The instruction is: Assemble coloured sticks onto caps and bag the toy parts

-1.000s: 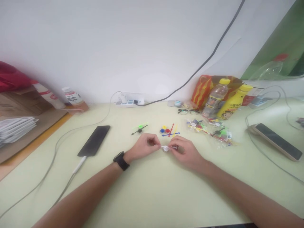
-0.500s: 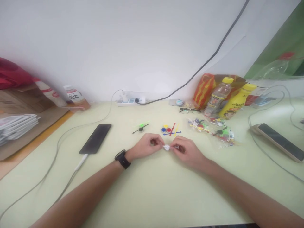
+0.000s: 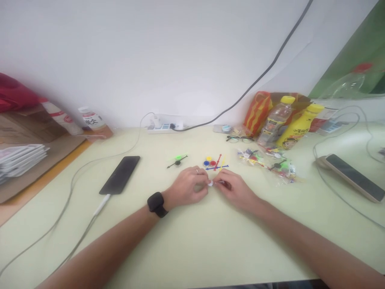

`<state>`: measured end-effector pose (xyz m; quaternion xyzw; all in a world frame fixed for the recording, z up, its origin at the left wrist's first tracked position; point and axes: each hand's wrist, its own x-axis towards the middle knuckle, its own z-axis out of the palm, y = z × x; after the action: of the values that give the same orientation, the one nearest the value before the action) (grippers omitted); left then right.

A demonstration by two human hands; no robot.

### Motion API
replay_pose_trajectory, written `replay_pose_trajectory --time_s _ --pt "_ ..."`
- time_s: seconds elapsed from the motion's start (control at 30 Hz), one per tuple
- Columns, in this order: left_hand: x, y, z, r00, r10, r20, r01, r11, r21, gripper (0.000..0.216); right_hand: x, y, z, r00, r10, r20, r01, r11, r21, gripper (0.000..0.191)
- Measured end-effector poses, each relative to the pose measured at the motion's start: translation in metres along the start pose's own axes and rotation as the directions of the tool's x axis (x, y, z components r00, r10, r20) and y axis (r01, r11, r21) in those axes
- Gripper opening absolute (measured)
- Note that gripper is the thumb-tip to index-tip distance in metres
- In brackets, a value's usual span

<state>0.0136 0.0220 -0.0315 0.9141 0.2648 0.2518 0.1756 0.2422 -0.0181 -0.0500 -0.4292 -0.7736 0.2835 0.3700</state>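
Note:
Both my hands meet at the middle of the pale green table (image 3: 192,245). My left hand (image 3: 188,186), with a black watch on its wrist, and my right hand (image 3: 233,188) each pinch a small white plastic piece (image 3: 211,183) between them. Just beyond my fingers lie small blue, red and yellow discs (image 3: 209,162) with thin coloured sticks (image 3: 219,163). A green and black spinner-like piece (image 3: 178,160) lies to their left. A clear bag of more coloured parts (image 3: 267,162) lies to the right.
A black phone (image 3: 120,175) on a white cable lies at left, another phone (image 3: 353,176) at right. A power strip (image 3: 164,127), glasses (image 3: 239,139), two yellow-capped bottles (image 3: 285,120) and a snack bag stand along the wall. Boxes and papers sit far left.
My hands have drawn closer together and the left hand has rolled over the white piece, hiding more of it. The view shifted slightly.

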Motion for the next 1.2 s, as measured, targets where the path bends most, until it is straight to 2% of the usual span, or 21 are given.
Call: replay_pose_trajectory --time_s 0.17,0.3,0.43,0.5,0.53,0.63,0.73,0.87,0.97,1.07,1.2 --pt "-0.001 0.003 0.000 1.000 -0.021 0.018 0.020 0.999 0.031 0.018 0.000 0.001 0.002 1.000 0.007 0.003 -0.007 1.000 -0.013 0.018" --pt "-0.002 0.007 -0.005 0.998 -0.057 0.013 0.057 0.996 -0.072 0.019 -0.001 0.002 0.001 0.999 0.046 -0.008 -0.046 0.999 0.008 0.014" --pt "-0.001 0.005 -0.010 0.979 -0.179 -0.097 0.156 0.967 -0.202 0.031 -0.003 0.000 -0.002 0.989 0.096 -0.115 -0.099 0.995 -0.023 0.031" --pt "-0.001 0.002 -0.011 0.954 -0.254 -0.159 0.213 0.948 -0.237 0.031 -0.002 -0.004 -0.005 0.976 0.134 -0.170 -0.140 0.990 -0.027 0.026" --pt "-0.001 0.001 -0.012 0.942 -0.281 -0.186 0.231 0.941 -0.248 0.029 -0.002 -0.006 -0.007 0.971 0.163 -0.174 -0.163 0.987 0.014 0.028" --pt "-0.001 -0.001 -0.012 0.922 -0.312 -0.231 0.249 0.932 -0.264 0.028 0.001 -0.013 -0.014 0.965 0.236 -0.110 -0.205 0.950 0.237 0.061" --pt "-0.001 -0.002 -0.011 0.917 -0.318 -0.242 0.252 0.930 -0.267 0.028 0.004 -0.016 -0.020 0.965 0.232 -0.126 -0.184 0.933 0.310 0.065" --pt "0.000 -0.003 -0.010 0.909 -0.332 -0.253 0.264 0.927 -0.267 0.026 0.006 -0.009 -0.024 0.963 0.210 -0.170 -0.180 0.967 0.178 0.056" --pt "0.001 -0.005 -0.010 0.896 -0.357 -0.264 0.284 0.918 -0.275 0.029 0.007 0.004 -0.025 0.960 0.184 -0.210 -0.176 0.983 0.055 0.042" --pt "0.001 -0.008 -0.009 0.884 -0.387 -0.263 0.312 0.907 -0.284 0.032 0.009 0.020 -0.027 0.964 0.106 -0.245 -0.131 0.987 -0.089 0.027" --pt "0.001 -0.010 -0.009 0.875 -0.413 -0.254 0.332 0.892 -0.308 0.036 0.008 0.037 -0.028 0.983 0.011 -0.183 -0.061 0.961 -0.270 0.023"
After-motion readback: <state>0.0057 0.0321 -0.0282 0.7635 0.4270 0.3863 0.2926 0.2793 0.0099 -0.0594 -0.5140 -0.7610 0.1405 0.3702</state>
